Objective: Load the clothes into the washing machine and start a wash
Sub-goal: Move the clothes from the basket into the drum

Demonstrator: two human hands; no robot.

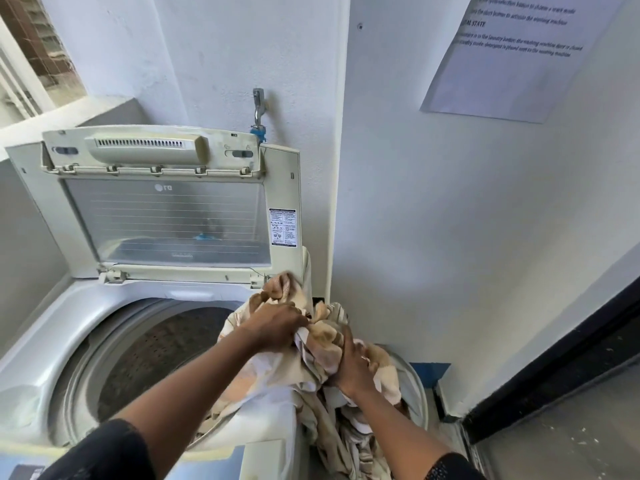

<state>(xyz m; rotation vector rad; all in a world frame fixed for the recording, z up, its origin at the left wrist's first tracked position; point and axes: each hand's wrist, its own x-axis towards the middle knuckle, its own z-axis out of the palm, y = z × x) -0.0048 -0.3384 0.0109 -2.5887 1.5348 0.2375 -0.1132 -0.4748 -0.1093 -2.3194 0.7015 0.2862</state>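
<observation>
A white top-loading washing machine (45, 341) stands at the left with its lid (166, 220) raised against the wall, showing the perforated drum (156, 351). A large cream and tan cloth (322, 344) drapes over the machine's right rim, part of it inside the drum and part trailing down into a basket (414, 386) beside the machine. My left hand (277, 327) grips a bunch of the cloth above the rim. My right hand (353, 368) grips another fold just right of it, over the basket.
A tap (258, 105) with a blue hose fitting sticks out of the wall behind the lid. A printed sheet (512, 53) hangs on the right wall. A dark door frame (554, 368) runs along the lower right. A window ledge (69, 112) lies at upper left.
</observation>
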